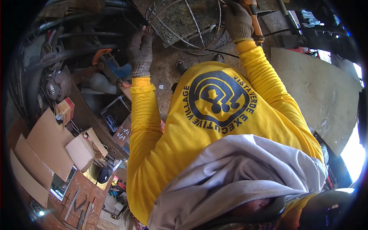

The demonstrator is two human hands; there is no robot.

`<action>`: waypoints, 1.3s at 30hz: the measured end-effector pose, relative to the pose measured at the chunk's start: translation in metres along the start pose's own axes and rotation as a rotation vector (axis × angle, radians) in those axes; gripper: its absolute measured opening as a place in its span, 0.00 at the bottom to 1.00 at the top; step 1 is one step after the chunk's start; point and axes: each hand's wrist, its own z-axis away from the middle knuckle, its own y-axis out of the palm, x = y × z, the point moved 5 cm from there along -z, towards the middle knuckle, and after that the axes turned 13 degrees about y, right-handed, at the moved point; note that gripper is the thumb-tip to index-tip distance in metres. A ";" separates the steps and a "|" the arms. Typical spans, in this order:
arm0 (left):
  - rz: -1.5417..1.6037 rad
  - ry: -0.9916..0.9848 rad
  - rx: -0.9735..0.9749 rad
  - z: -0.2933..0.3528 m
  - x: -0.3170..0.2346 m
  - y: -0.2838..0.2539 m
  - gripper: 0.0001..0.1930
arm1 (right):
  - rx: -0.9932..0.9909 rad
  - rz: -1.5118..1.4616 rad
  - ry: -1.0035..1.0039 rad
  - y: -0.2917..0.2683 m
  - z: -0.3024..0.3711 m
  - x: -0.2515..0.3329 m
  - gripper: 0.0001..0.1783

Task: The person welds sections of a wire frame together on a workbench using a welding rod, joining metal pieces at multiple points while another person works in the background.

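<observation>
A round cage of thin metal rods (196, 23) lies at the top middle, over a worn, mottled slab (174, 19). My left hand (141, 51), in a grey-brown knitted glove, has its fingers closed at the cage's left rim. My right hand (238, 23), gloved alike, is at the cage's right side. Its fingertips are partly hidden at the picture's top edge, and its fingers look curled on the rim. Right beside that hand is an orange tool (255, 21) with a dark end; its kind is unclear.
A large flat grey sheet (316, 96) stands to the right. On the left are cardboard boxes (48, 142), a blue and orange tool (115, 65) and a brown bench (76, 199) with hand tools. A dark cable (222, 53) crosses the floor near my sandalled feet (181, 67).
</observation>
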 end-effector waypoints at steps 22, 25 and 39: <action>-0.404 0.155 0.079 -0.012 -0.007 0.012 0.19 | 0.136 -0.325 0.428 -0.097 0.025 -0.076 0.39; -0.419 0.159 0.041 -0.012 0.000 0.009 0.16 | 0.500 -0.413 0.598 -0.069 0.035 -0.089 0.38; -0.348 0.105 -0.005 -0.003 0.002 0.001 0.16 | 0.577 -0.514 0.477 -0.058 -0.027 -0.097 0.29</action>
